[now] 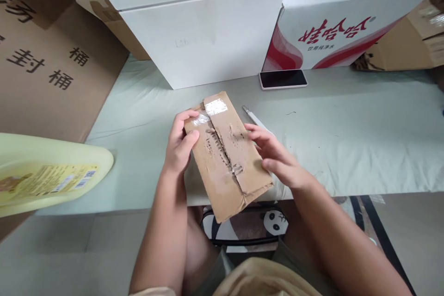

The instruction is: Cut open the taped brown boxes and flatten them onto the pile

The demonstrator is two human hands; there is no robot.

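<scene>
A small, flat cardboard box (215,157) is tilted in front of me above the table's near edge. Its upper face has a torn, ragged seam, scuffed patches and strips of shiny clear tape. My left hand (180,141) grips the box's left side, the thumb on top and the other fingers around the edge. At the right edge, my right hand (274,152) holds the box between thumb and fingers, with the fingertips at its side. Just beyond the right hand lies a slim white tool that looks like a utility knife (255,117), its lower end hidden behind the fingers.
White cartons (204,41) and a red-and-white water carton (322,32) line the back. A phone (283,79) lies before them on the pale green cloth (347,138). Left are a yellow bottle (52,173) and a large brown carton (58,55). A panda-patterned bag (243,226) sits below.
</scene>
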